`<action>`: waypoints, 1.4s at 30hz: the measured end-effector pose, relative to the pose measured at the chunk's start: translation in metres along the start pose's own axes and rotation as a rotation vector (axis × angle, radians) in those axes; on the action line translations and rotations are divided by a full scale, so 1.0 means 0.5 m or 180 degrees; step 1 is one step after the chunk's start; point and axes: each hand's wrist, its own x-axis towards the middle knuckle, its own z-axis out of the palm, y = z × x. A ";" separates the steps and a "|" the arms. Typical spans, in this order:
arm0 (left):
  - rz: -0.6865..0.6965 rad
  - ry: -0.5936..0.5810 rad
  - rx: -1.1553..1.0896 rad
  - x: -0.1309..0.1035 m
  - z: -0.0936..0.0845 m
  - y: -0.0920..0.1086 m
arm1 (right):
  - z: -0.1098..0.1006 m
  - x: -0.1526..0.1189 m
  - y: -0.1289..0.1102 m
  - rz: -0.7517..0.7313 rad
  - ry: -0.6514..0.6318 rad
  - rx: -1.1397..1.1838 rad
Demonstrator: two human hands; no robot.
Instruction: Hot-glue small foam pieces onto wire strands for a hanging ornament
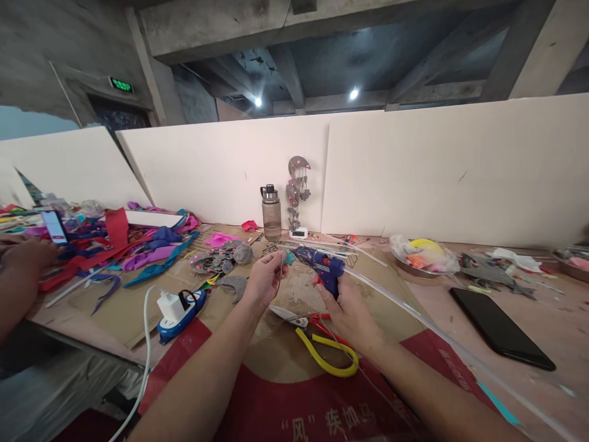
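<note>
My left hand pinches a small teal piece of felt between thumb and fingertips. My right hand is wrapped round the handle of a blue glue gun. The gun's nozzle points left and is close to the teal piece; whether they touch I cannot tell. A long clear glue stick runs out of the back of the gun toward the lower right. Below my hands lie scissors with yellow handles and a tool with red handles, partly hidden by my right hand.
A bottle and a grey moon-shaped hanging ornament stand by the white board. On the left are a power strip, coloured felt strips and another person's hand. To the right are a black phone and a bagged bowl.
</note>
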 end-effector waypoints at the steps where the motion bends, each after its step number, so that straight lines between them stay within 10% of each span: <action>1: -0.0008 0.0007 0.0014 -0.002 0.002 0.001 | 0.001 0.000 0.000 -0.0017 -0.0002 -0.0055; 42: 0.0309 0.0212 0.0411 -0.014 0.010 0.003 | 0.011 -0.005 0.003 0.0013 -0.0213 -0.0425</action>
